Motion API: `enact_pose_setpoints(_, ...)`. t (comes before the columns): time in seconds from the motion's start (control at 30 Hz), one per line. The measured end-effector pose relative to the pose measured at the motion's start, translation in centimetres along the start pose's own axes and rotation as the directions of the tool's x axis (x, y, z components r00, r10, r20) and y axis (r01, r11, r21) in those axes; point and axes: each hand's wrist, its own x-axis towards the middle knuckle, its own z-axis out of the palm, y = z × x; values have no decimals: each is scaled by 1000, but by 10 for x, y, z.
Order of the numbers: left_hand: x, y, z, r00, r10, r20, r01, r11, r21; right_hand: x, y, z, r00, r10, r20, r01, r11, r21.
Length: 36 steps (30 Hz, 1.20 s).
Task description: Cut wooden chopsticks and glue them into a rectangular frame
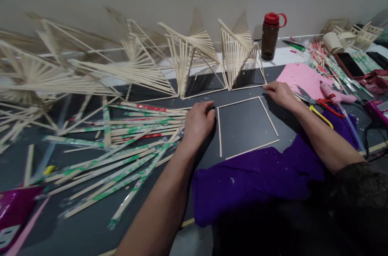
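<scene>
My right hand (pixel 280 93) has its fingers pinched together at the front right corner of a twisted wooden-stick model (pixel 238 56). My left hand (pixel 199 122) rests on the dark table, loosely curled with its thumb apart, holding nothing I can see. It lies beside the ends of wrapped chopsticks (pixel 142 159), in green and red printed sleeves. Between my hands, bare sticks form a square outline (pixel 239 102) flat on the table, with gaps at the near corners. Another twisted stick model (pixel 194 62) stands left of the one at my right hand.
More stick models (pixel 133 74) line the wall at left. A purple cloth (pixel 242 183) covers the front edge. At right lie pink fabric (pixel 298 74), scissors (pixel 325 106), a pink glue gun (pixel 336 93) and a phone (pixel 350 65). A red-capped bottle (pixel 269 38) stands behind.
</scene>
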Motion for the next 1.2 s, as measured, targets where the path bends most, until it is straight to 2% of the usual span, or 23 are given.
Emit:
enact_pose_setpoints(0.1, -1, -3, 5, 1000, -15, -22, 15, 999, -31, -5, 1, 11, 998, -44, 45, 45, 999, -14)
enact_pose_setpoints(0.27, 0, -3, 9, 999, -33, -30, 31, 997, -65, -6, -9, 16, 996, -37, 79, 40, 998, -44)
enact_pose_setpoints(0.67, 1, 0, 8, 994, -110, -7, 109, 990, -90, -7, -11, 24, 998, -43, 37, 44, 998, -33)
enact_pose_setpoints(0.83, 1, 0, 9, 994, -105, -34, 101, 989, -106, -8, -13, 23, 999, -30, 36, 31, 999, -41)
enact_pose_setpoints(1.2, 3, 5, 14, 994, -98, -52, 99, 995, 1, -8, -23, 19, 998, 44, 34, -42, 996, -74)
